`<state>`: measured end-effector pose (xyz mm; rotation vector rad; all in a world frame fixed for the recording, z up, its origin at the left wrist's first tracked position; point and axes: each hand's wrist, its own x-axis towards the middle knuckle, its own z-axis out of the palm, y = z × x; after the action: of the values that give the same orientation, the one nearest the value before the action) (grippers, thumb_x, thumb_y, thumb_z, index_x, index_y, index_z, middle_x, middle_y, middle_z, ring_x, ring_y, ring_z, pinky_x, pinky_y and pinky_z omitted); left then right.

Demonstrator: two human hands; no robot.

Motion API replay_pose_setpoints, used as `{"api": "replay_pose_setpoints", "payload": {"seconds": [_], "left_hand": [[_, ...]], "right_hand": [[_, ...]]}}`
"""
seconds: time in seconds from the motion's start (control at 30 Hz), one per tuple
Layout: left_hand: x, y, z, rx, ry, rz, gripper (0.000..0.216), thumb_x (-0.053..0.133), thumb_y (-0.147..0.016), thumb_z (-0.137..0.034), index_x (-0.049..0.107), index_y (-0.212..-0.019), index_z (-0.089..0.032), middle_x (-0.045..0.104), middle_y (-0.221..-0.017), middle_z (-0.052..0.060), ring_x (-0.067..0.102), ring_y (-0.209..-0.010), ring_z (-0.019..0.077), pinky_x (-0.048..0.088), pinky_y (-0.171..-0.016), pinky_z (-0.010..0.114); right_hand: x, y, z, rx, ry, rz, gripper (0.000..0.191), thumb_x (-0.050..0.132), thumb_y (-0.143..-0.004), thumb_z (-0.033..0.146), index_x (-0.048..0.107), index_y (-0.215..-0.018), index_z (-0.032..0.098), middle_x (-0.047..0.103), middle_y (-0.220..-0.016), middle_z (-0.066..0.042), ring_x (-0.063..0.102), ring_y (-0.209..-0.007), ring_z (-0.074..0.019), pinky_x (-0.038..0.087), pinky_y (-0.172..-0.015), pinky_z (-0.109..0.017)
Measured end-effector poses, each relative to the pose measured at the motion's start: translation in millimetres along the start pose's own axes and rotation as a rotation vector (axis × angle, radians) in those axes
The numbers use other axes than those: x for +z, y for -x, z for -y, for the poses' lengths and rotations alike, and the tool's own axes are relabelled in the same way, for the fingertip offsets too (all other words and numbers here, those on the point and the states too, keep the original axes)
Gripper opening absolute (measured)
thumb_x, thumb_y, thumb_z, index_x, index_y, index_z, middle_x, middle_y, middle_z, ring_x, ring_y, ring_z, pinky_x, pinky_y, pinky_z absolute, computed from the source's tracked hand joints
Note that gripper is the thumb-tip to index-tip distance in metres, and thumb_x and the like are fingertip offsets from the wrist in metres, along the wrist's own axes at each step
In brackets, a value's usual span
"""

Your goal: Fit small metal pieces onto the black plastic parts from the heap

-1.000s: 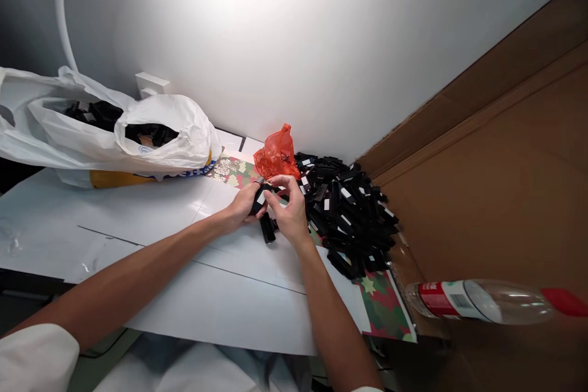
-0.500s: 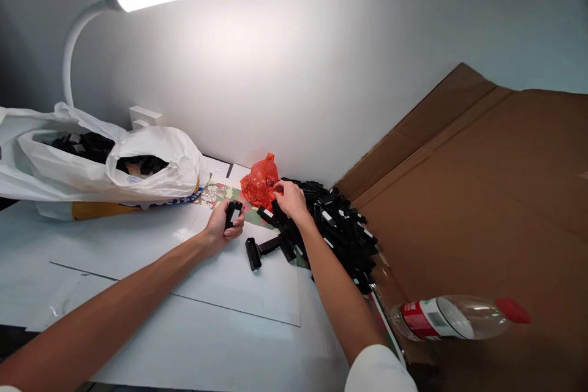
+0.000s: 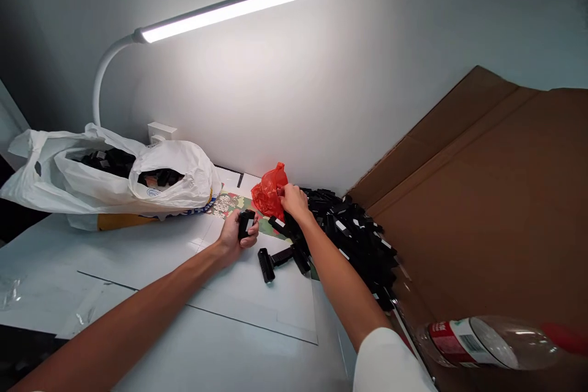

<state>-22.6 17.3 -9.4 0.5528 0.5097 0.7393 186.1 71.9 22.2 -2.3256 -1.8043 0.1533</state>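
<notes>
Left hand [image 3: 233,234] wrapped round black part [image 3: 246,224], front-left of red bag [image 3: 266,193]; right hand [image 3: 294,201] at red bag's right side, can't tell if pinching anything; black pile [image 3: 353,239] right of bag

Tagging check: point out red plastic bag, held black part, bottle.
Red plastic bag [image 3: 267,194], head view: crumpled side.
Held black part [image 3: 245,225], head view: middle.
Bottle [image 3: 500,344], head view: mid-body.

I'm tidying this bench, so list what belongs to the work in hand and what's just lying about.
Likely part of the work:
black piece in the left grip
red-orange bag at the right grip
heap of black pieces
white bag with black things inside

Probably just lying about:
bottle on its side
cardboard panel
</notes>
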Motion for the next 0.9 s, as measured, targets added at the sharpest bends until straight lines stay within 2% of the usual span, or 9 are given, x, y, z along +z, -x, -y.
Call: {"api": "replay_pose_setpoints", "payload": {"seconds": [0.07, 0.13, 0.23, 0.3, 0.4, 0.47, 0.6, 0.7, 0.9], "left_hand": [[-1, 0, 1, 0.017, -0.010, -0.007, 0.024, 0.042, -0.087, -0.034, 0.056, -0.080, -0.016, 0.044, -0.056, -0.002, 0.028, -0.036, 0.0063, 0.022, -0.036, 0.018], [-1, 0, 2, 0.049, -0.034, -0.017, 0.030, 0.042, -0.087, -0.034, 0.063, -0.085, -0.013, 0.047, -0.057, 0.000, 0.029, -0.037, 0.0066, 0.023, -0.038, 0.018], [-2, 0, 3, 0.083, -0.068, -0.024, 0.036, 0.043, -0.086, -0.035, 0.069, -0.090, -0.010, 0.051, -0.057, 0.002, 0.030, -0.037, 0.0072, 0.024, -0.039, 0.019], [-2, -1, 3, 0.093, -0.081, -0.025, 0.038, 0.044, -0.085, -0.036, 0.071, -0.088, -0.008, 0.051, -0.058, 0.003, 0.032, -0.038, 0.0075, 0.024, -0.040, 0.020], [-1, -1, 3, 0.106, -0.104, -0.051, 0.039, 0.042, -0.086, -0.036, 0.069, -0.080, -0.009, 0.049, -0.056, 0.002, 0.034, -0.039, 0.0072, 0.024, -0.040, 0.019], [1, -1, 3, 0.104, -0.121, -0.068, 0.037, 0.041, -0.087, -0.035, 0.064, -0.073, -0.011, 0.048, -0.055, 0.002, 0.035, -0.039, 0.0068, 0.025, -0.041, 0.019], [4, -1, 3, 0.109, -0.145, -0.059, 0.032, 0.044, -0.088, -0.041, 0.056, -0.072, -0.016, 0.050, -0.057, 0.001, 0.040, -0.039, 0.0079, 0.025, -0.039, 0.019], [4, -1, 4, 0.129, -0.223, -0.055, 0.031, 0.050, -0.088, -0.047, 0.053, -0.077, -0.018, 0.057, -0.062, 0.002, 0.043, -0.038, 0.0091, 0.024, -0.037, 0.021], [7, -4, 5, 0.224, -0.410, -0.096, 0.028, 0.065, -0.082, -0.041, 0.045, -0.091, -0.024, 0.058, -0.065, -0.005, 0.045, -0.042, 0.0085, 0.023, -0.042, 0.017]], "right_hand": [[-3, 4, -3, -0.003, -0.005, -0.044, 0.024, 0.064, -0.097, 0.018, 0.078, -0.116, 0.020, 0.078, -0.117, -0.018, 0.075, -0.113, -0.0338, 0.053, -0.093, -0.038], [-5, 9, -8, -0.027, -0.118, -0.112, 0.021, 0.066, -0.095, 0.019, 0.080, -0.110, 0.021, 0.080, -0.113, -0.016, 0.076, -0.108, -0.0322, 0.055, -0.092, -0.038], [-5, 20, -13, -0.111, -0.517, -0.203, 0.010, 0.073, -0.087, 0.026, 0.080, -0.086, 0.019, 0.082, -0.094, -0.012, 0.079, -0.090, -0.0298, 0.060, -0.086, -0.039], [-1, 33, -12, -0.186, -0.813, -0.228, 0.017, 0.077, -0.081, 0.035, 0.077, -0.079, 0.018, 0.082, -0.085, -0.011, 0.079, -0.082, -0.0295, 0.062, -0.082, -0.041], [9, 61, -4, -0.287, -1.156, -0.283, 0.028, 0.081, -0.079, 0.045, 0.077, -0.088, 0.019, 0.082, -0.091, -0.010, 0.079, -0.083, -0.0277, 0.065, -0.083, -0.043], [17, 79, 3, -0.308, -1.283, -0.312, 0.031, 0.084, -0.078, 0.044, 0.076, -0.095, 0.020, 0.081, -0.093, -0.009, 0.078, -0.085, -0.0259, 0.065, -0.083, -0.042], [29, 96, 13, -0.337, -1.375, -0.235, 0.034, 0.085, -0.079, 0.042, 0.076, -0.105, 0.022, 0.077, -0.091, -0.005, 0.076, -0.080, -0.0224, 0.065, -0.075, -0.037], [36, 94, 13, -0.338, -1.372, -0.187, 0.030, 0.083, -0.080, 0.044, 0.078, -0.101, 0.022, 0.078, -0.093, -0.005, 0.076, -0.080, -0.0223, 0.065, -0.079, -0.039], [47, 87, 9, -0.282, -1.368, -0.270, 0.039, 0.090, -0.070, 0.053, 0.078, -0.087, 0.021, 0.081, -0.091, -0.008, 0.078, -0.085, -0.0255, 0.065, -0.085, -0.043]]}}
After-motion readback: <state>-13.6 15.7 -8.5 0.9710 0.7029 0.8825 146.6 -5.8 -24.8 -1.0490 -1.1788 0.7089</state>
